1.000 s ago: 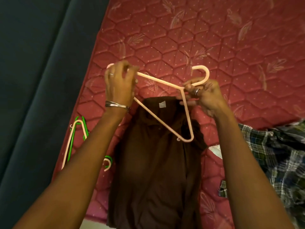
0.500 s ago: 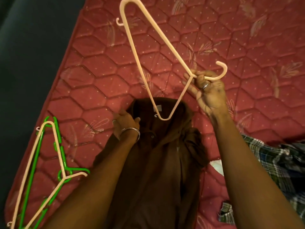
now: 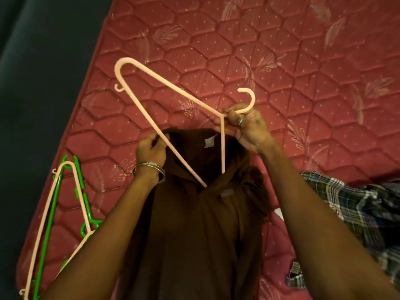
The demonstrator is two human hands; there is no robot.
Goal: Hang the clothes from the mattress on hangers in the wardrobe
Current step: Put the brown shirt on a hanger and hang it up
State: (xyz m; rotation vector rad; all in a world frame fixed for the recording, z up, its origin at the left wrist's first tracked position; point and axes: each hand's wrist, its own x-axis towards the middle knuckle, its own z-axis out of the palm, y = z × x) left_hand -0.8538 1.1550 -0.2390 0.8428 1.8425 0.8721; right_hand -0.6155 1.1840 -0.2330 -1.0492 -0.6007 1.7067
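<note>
A dark brown shirt lies on the red quilted mattress, collar toward the far side. My right hand grips a peach plastic hanger at the neck just below its hook. One end of the hanger is tucked down into the shirt's neck opening; the other end sticks up to the left. My left hand pinches the left side of the collar, beside the hanger's long bar.
Two spare hangers, one peach and one green, lie at the mattress's left edge. A plaid shirt is crumpled at the right. Dark floor borders the mattress on the left.
My left hand let go of the hanger, dropped to the shirt and took hold of the collar. My right hand swung the hanger and lowered one end into the neck opening.
</note>
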